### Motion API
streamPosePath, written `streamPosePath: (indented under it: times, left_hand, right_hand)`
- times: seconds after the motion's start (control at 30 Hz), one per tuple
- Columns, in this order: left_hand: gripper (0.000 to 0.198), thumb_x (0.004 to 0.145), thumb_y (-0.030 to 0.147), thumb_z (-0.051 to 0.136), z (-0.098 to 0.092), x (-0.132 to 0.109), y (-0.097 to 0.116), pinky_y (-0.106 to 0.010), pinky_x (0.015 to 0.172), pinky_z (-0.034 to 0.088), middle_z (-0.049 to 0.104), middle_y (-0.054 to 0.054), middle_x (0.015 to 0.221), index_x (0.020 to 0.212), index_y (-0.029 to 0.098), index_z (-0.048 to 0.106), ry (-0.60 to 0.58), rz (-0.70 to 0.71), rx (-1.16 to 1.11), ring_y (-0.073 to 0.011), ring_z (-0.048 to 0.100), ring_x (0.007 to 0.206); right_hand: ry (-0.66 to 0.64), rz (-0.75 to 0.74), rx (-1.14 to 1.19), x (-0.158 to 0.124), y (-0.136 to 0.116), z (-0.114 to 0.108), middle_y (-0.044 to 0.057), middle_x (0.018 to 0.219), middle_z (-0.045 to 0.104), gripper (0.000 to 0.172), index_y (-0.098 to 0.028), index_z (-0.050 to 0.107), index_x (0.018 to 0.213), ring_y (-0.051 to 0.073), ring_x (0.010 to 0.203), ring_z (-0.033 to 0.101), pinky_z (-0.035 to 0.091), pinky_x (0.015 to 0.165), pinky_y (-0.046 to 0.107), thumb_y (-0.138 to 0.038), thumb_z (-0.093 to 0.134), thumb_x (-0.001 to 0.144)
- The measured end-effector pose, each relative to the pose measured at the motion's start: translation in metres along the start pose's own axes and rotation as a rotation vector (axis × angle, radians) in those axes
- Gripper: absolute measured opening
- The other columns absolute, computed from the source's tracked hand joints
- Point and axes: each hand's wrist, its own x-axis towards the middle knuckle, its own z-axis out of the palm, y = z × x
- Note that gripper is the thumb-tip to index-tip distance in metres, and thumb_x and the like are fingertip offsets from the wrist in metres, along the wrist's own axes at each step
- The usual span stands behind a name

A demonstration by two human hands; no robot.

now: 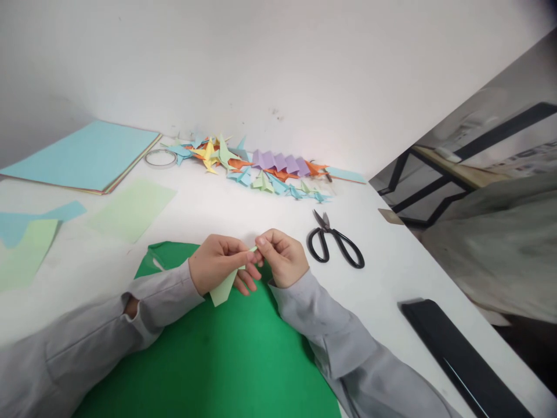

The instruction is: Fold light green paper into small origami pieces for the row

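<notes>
While both hands meet over the green sheet (226, 354), a small pale green paper piece (223, 288) sits between them, held just above the sheet at the near middle of the worktop (391, 273). Left hand (217, 264): grip closed, thumb and fingers pinched around the middle of the paper piece. Right hand (282, 258): grip closed too, thumb and forefinger nipping the far-right end of the same piece. Fingertips of the two hands touch or nearly touch there.

Step in hand reads as pressing a fold. To do it well, my judgement: line up the edges first, hold the piece steady with the left grip, and run the right fingertips along the crease firmly and evenly so it doesn't drift or tear.

Long axis of the paper piece runs from near-left to far-right. Its free end sticks out below the left hand and points near-left, tilted down toward the green sheet; the other end is hidden in the pinch.

Around: black scissors (335, 247) just right of the right hand, blades pointing far; pile of folded paper shapes (261, 168) far along the wall; tape roll (160, 158) and paper stack (82, 157) far left.
</notes>
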Motion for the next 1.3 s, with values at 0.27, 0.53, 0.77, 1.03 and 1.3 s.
streamPosePath:
  times: [0.27, 0.53, 0.77, 1.03, 1.3]
  left_hand:
    - [0.027, 0.063, 0.033, 0.069, 0.000, 0.001, -0.001, -0.025, 0.037, 0.048, 0.063, -0.006, 0.053, 0.062, 0.009, 0.056, 0.029, 0.002, -0.002, -0.0158, 0.060, 0.042]
    - [0.029, 0.060, 0.034, 0.070, 0.002, 0.001, 0.001, -0.025, 0.036, 0.048, 0.062, -0.005, 0.051, 0.061, 0.009, 0.057, 0.023, -0.012, 0.007, -0.0157, 0.059, 0.041]
    - [0.031, 0.056, 0.033, 0.074, 0.000, 0.002, 0.001, -0.029, 0.045, 0.052, 0.067, -0.009, 0.066, 0.066, 0.007, 0.061, 0.039, -0.024, -0.045, -0.0188, 0.064, 0.052]
    - [0.026, 0.060, 0.031, 0.071, -0.001, 0.001, 0.001, -0.028, 0.046, 0.052, 0.065, -0.008, 0.054, 0.061, 0.007, 0.060, 0.050, -0.004, -0.004, -0.0178, 0.062, 0.047]
    - [0.025, 0.063, 0.033, 0.069, -0.002, 0.000, -0.001, -0.027, 0.045, 0.052, 0.064, -0.005, 0.053, 0.064, 0.008, 0.063, -0.016, 0.038, 0.077, -0.0162, 0.061, 0.046]
  right_hand:
    - [0.017, 0.070, 0.058, 0.002, -0.001, 0.000, -0.003, 0.047, 0.054, 0.036, -0.016, 0.056, 0.061, 0.008, 0.042, 0.046, 0.036, 0.044, 0.021, -0.050, 0.055, 0.074]
    - [0.004, 0.010, -0.059, -0.003, -0.003, 0.003, -0.003, 0.045, 0.053, 0.030, -0.017, 0.052, 0.059, 0.008, 0.041, 0.044, 0.035, 0.042, 0.021, -0.042, 0.062, 0.071]
    - [0.118, -0.087, -0.142, 0.004, 0.000, -0.006, -0.006, 0.040, 0.044, 0.037, -0.018, 0.046, 0.053, 0.006, 0.037, 0.035, 0.026, 0.038, 0.020, -0.047, 0.058, 0.072]
    - [0.067, 0.034, 0.074, 0.009, -0.001, -0.011, -0.006, 0.038, 0.047, 0.037, -0.017, 0.050, 0.057, 0.006, 0.034, 0.037, 0.027, 0.038, 0.020, -0.051, 0.060, 0.069]
    - [-0.070, 0.103, 0.074, 0.001, -0.001, 0.000, -0.005, 0.040, 0.054, 0.033, -0.016, 0.052, 0.054, 0.005, 0.033, 0.038, 0.026, 0.034, 0.018, -0.040, 0.074, 0.056]
